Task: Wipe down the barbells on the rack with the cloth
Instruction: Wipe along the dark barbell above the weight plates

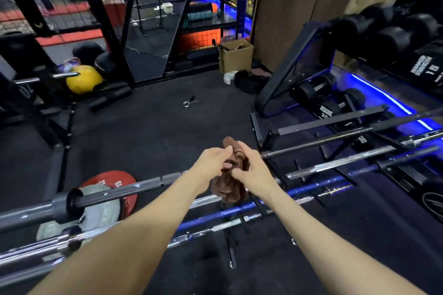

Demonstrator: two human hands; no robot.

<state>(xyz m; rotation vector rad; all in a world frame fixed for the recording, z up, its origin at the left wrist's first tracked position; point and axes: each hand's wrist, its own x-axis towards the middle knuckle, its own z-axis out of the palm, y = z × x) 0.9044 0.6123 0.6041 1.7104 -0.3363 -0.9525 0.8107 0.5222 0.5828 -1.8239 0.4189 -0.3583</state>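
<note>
Cloth first: one crumpled brown fabric cloth hangs bunched between two bare hands, above the middle of the barbell rack, its loose lower end drooping toward the bars. The left hand reaches in from the lower left with its forearm stretched forward, fingers curled and pinching the upper folds. The right hand comes from the lower right, back of the hand up, its fingers wrapped round the cloth from the other side; both hands grip it, close together and nearly touching.

Beneath them at least five long steel barbells lie side by side on a low black metal rack, their long axes running from lower left to upper right. One is grey, one has a blue shaft, others are chrome or dark.

One red round weight plate sits on the floor at the left behind the grey bar. One small spring collar lies on the black rubber floor farther out. One yellow ball rests at the far left, one cardboard box stands by the wall, and black dumbbells fill the shelves at right.
</note>
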